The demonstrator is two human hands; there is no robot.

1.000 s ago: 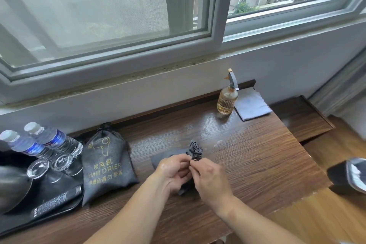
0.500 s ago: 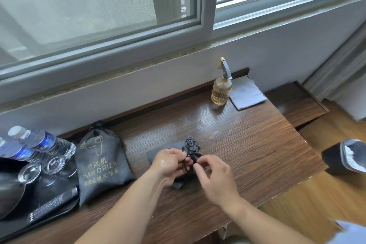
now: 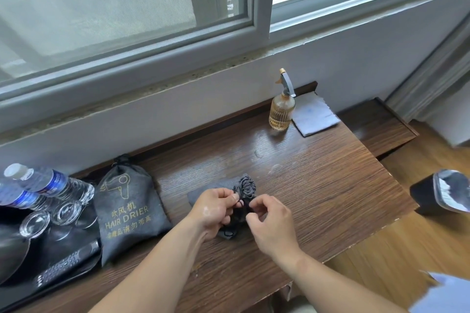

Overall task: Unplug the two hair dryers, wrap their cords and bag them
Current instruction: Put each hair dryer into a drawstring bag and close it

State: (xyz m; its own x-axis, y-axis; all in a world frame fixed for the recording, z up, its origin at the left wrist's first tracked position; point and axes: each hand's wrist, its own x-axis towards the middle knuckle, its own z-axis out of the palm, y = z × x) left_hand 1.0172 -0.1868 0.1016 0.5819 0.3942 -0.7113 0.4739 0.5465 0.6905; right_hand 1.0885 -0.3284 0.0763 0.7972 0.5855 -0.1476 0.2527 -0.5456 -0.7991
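A grey drawstring bag lies on the wooden table, its gathered neck bunched up and pointing away from me. My left hand pinches the black drawstring just below the neck. My right hand pinches the same cord from the right side. The bag's contents are hidden. A second grey bag printed "HAIR DRIER" sits closed at the left, leaning by the tray. No hair dryer or cord shows outside the bags.
A black tray at the left holds two water bottles, upturned glasses and a remote. An amber spray bottle and folded cloth stand at the back right. A black bin sits on the floor right.
My hands have shifted from meeting at the bag's neck to holding the drawstring slightly apart. The camera has tilted down and moved nearer.
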